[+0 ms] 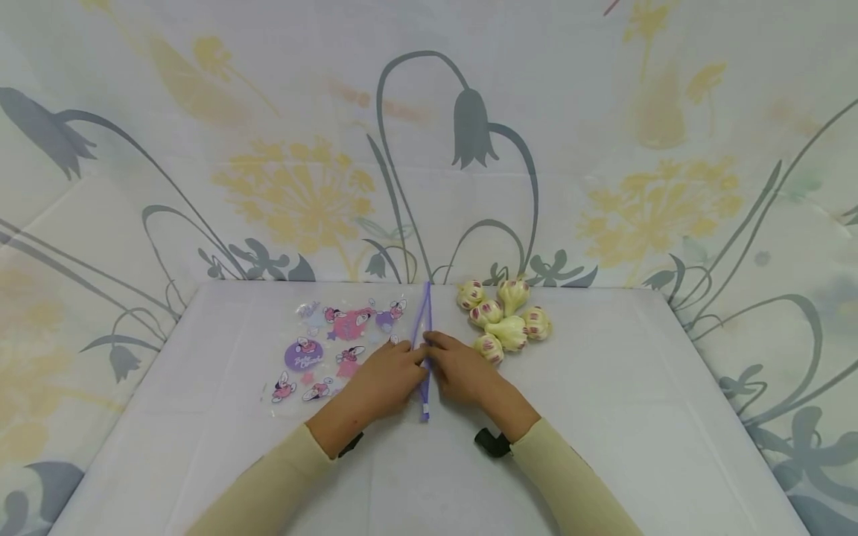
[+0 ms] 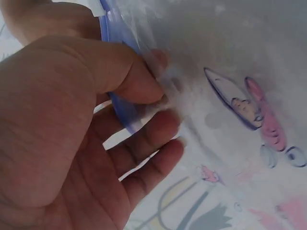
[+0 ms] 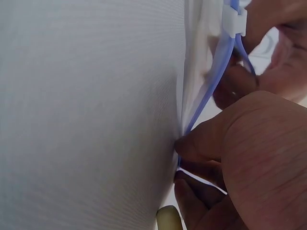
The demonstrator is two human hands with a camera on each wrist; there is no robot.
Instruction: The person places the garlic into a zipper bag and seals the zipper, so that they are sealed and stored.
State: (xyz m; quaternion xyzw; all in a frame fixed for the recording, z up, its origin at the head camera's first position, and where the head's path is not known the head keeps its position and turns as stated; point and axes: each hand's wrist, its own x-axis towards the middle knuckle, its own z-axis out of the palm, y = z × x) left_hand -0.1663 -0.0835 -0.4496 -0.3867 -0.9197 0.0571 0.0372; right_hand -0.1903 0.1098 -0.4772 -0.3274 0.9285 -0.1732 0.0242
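A clear plastic zip bag (image 1: 304, 355) printed with pink and purple cartoon figures lies flat on the table, its purple zip edge (image 1: 426, 305) toward the right. The white slider (image 3: 234, 21) sits at the near end of that edge. My left hand (image 1: 385, 376) pinches the bag just below the zip between thumb and fingers. From the other side, my right hand (image 1: 462, 372) pinches the purple edge with thumb and fingertips. The two strips of the mouth stand slightly apart near the hands. Several garlic bulbs (image 1: 507, 333) lie right behind my right hand.
A white cloth covers the table (image 1: 623, 402). Behind it rises a flower-printed curtain (image 1: 429, 149), which also closes off both sides. Dark wrist gear (image 1: 492, 442) shows under the right wrist.
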